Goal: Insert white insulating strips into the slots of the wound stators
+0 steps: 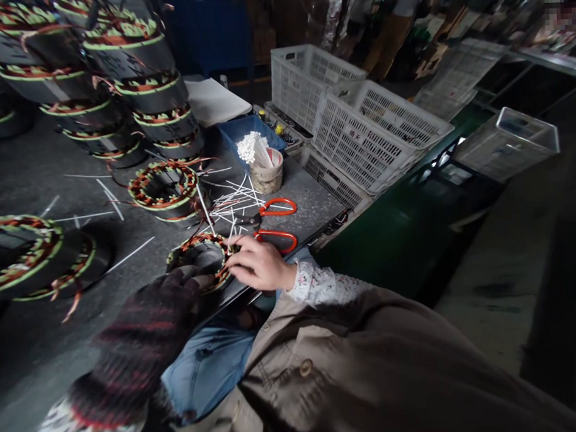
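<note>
Coil ring (190, 243) btwn gloved L grip (152, 318) & bare R grip (256, 265)

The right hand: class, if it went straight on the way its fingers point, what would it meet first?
The right hand would most likely meet the wound ring just ahead; it may already be touching it, since depth is unclear.

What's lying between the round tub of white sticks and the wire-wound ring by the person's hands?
Between tub and ring, the head view shows loose white sticks scattered, plus part of the orange-handled scissors.
</note>
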Tool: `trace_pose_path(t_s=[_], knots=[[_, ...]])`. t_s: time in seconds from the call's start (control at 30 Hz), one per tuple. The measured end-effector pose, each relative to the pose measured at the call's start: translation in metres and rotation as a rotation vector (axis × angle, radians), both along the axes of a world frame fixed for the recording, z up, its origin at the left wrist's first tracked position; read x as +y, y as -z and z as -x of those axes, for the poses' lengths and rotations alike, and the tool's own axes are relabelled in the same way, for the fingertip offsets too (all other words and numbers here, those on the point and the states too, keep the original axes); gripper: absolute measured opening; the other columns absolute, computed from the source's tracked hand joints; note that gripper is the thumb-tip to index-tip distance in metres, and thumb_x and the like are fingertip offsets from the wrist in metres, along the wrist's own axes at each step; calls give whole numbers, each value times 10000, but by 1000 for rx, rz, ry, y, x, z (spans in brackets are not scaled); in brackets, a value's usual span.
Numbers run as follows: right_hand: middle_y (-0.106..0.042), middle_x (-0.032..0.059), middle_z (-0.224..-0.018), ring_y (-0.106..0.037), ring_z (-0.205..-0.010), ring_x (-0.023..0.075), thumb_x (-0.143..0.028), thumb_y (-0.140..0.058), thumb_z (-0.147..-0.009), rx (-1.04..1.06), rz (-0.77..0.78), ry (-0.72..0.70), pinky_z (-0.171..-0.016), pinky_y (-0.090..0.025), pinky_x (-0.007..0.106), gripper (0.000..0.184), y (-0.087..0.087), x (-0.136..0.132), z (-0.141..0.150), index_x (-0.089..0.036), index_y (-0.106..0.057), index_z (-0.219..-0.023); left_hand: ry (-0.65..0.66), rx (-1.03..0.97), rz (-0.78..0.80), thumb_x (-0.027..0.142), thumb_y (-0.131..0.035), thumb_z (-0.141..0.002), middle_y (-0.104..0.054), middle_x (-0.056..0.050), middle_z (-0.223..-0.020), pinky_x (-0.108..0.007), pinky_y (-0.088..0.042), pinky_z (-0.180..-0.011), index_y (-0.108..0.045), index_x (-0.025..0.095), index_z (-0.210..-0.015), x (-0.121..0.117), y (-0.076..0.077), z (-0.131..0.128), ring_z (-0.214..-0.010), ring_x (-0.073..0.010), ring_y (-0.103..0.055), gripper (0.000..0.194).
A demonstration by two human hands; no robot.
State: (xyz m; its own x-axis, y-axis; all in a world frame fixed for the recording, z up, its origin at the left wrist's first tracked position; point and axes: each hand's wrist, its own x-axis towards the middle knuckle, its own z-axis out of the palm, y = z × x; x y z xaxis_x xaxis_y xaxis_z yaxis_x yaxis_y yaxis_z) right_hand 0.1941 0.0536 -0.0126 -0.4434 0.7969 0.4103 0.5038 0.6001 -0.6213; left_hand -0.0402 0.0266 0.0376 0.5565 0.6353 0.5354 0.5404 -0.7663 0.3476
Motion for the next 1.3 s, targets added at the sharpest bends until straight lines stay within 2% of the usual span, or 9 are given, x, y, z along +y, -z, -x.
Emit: trace_pose_path(t_s=[0.13, 0.3, 0.5, 0.67, 0.77, 0.87, 1.03, 1.13, 1.3], knots=[[-691, 73, -967, -676, -978, 193, -280, -551, -985, 346, -256, 348, -865, -575, 358, 158, -7, 40, -39, -215, -615, -857, -26, 304, -90, 296, -543, -928, -743, -10, -1279, -663, -334, -1228, -715, 305, -1089, -3, -20, -8, -1208, -358, -668, 236], [-604, 19, -889, -588, -743, 131, -249, -590, -948, 416, -335, 690, -755, -532, 323, 56, -7, 114, -93, -204, -588, -915, 19, 275, 53, 352, -530, -1021, -739, -52, -1271, -547, -403, -1260, -661, 258, -1082, 3, -6, -3, -1255, -265, -667, 172], [-643, 61, -968, -635, -950, 223, -239, -709, -873, 25, -300, 613, -961, -534, 469, 90, -16, 166, -96, -197, -666, -940, -225, 166, -151, 331, -621, -981, -752, -39, -927, -519, -592, -1060, -615, 217, -982, -10, 29, -15, -940, -251, -739, 115], [-664, 68, -964, -673, -959, 230, -258, -642, -933, 40, -294, 504, -955, -556, 477, 74, -18, 185, -94, -196, -666, -899, -350, 107, -219, 312, -633, -976, -766, -35, -969, -524, -516, -1145, -606, 222, -994, -26, 38, -28, -938, -221, -734, 95], [-676, 48, -998, -699, -836, 171, -346, -560, -1002, 209, -305, 434, -794, -594, 375, 140, -22, 171, -96, -221, -623, -990, -404, 80, -183, 315, -631, -984, -779, -43, -1119, -612, -317, -1273, -595, 228, -985, -30, 39, -33, -1062, -239, -723, 95], [-714, 69, -1105, -737, -837, 155, -389, -522, -1034, 411, -301, 360, -711, -599, 316, 157, -31, 122, -83, -254, -579, -1093, -466, 59, -140, 331, -637, -980, -774, -46, -1173, -626, -262, -1290, -595, 232, -1017, -31, 40, -38, -1218, -269, -679, 114], [-760, 67, -1202, -709, -1191, 249, -262, -504, -1014, 354, -273, 65, -1035, -573, 487, 143, -32, 7, -50, -265, -647, -1027, -488, 40, -62, 418, -672, -958, -753, -78, -1211, -620, -278, -1292, -570, 213, -1210, -32, 44, -39, -1170, -262, -702, 341], [-768, 31, -932, -756, -930, 230, -212, -480, -968, 314, -229, -179, -808, -637, 423, 179, -18, -39, -39, -257, -643, -908, -501, 41, -75, 430, -661, -967, -722, -111, -1271, -619, -279, -1293, -460, 188, -1418, -32, 47, -39, -1170, -271, -698, 550], [-690, 19, -720, -684, -675, 172, -139, -477, -939, 332, -91, -210, -641, -583, 309, 185, -7, -60, -36, -218, -611, -838, -505, 32, -73, 422, -623, -988, -697, -125, -1300, -634, -255, -1299, -413, 187, -1474, -33, 51, -39, -1180, -274, -682, 579]])
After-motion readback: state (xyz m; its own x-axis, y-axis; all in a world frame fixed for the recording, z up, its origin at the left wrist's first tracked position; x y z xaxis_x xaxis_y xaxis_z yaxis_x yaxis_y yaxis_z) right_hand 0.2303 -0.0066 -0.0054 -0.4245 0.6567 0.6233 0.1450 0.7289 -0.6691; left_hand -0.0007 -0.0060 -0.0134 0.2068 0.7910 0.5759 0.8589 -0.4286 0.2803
